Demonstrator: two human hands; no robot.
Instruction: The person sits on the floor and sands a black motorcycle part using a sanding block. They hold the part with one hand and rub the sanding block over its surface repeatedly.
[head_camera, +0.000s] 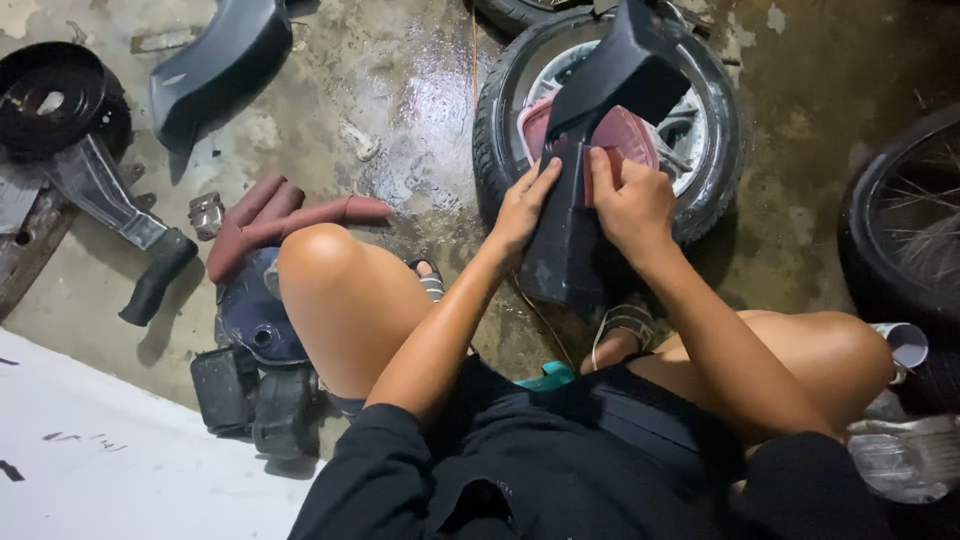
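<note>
— Black plastic panel (575, 215), is that what both hands are on?

— Yes. It stands tilted between the knees, its upper end over the tyre (495, 130) that lies flat on the wet concrete floor (400, 120).

— And the left hand (522, 208)?

— Curled around the panel's left edge, fingers closed on it.

— The right hand (632, 205)?

— Pressed flat, fingers pinning a reddish sheet of sandpaper (625, 135) against the panel's face.

— Anything nearby?

— Rolled reddish sheets (285, 215) lie on the floor by the left knee, just beside a dark blue tank (250, 310). Another black panel (210, 70) lies towards the floor's far left corner.
</note>
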